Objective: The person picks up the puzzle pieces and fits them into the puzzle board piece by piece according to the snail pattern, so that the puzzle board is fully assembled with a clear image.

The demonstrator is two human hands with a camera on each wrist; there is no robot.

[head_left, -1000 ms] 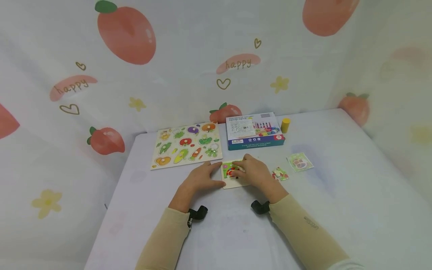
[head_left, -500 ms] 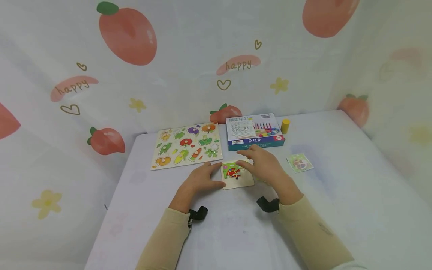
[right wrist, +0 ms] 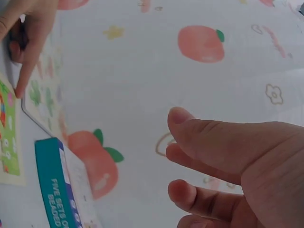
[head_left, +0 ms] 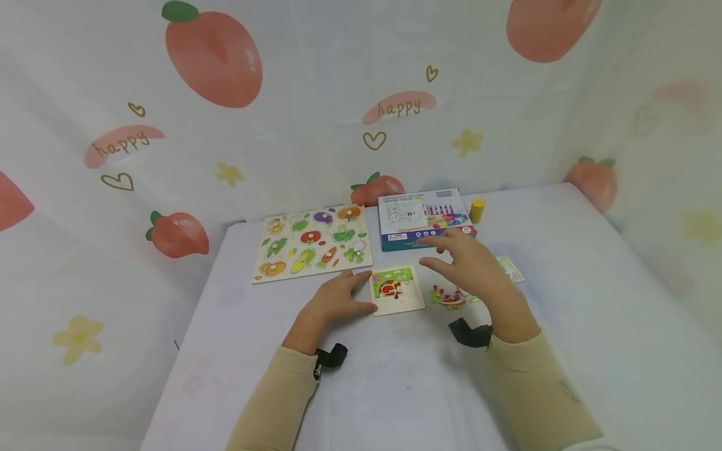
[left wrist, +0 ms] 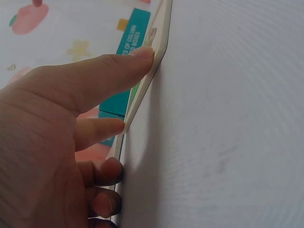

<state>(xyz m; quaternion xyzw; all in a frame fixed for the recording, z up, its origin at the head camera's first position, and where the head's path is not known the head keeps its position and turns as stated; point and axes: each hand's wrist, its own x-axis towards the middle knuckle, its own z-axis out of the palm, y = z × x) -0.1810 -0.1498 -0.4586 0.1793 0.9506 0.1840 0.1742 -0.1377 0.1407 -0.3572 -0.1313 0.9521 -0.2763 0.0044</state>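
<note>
A small wooden jigsaw board (head_left: 403,304) lies in the middle of the table, partly filled with pieces showing a green and red picture. At its left edge my left hand (head_left: 336,297) holds it, thumb at the near corner and index finger at the far one. In the left wrist view, the thumb (left wrist: 142,54) meets the board's edge and the other fingers curl beside it. My right hand (head_left: 470,266) hovers over several loose puzzle pieces (head_left: 451,299), thumb and fingers apart, nothing between them. The right wrist view shows this hand (right wrist: 237,161) holding nothing.
Behind to the left is a vegetable peg puzzle (head_left: 310,244). A beaded-boxes carton (head_left: 427,219) stands at the back, with a yellow cylinder (head_left: 477,211) at its right. A picture card (head_left: 512,269) is partly covered by the right hand. A fruit-print cloth (head_left: 304,150) hangs behind.
My right hand has lifted off the board and moved right, over the loose pieces. The board's picture is uncovered, while the picture card is now partly hidden. My left hand stays put.
</note>
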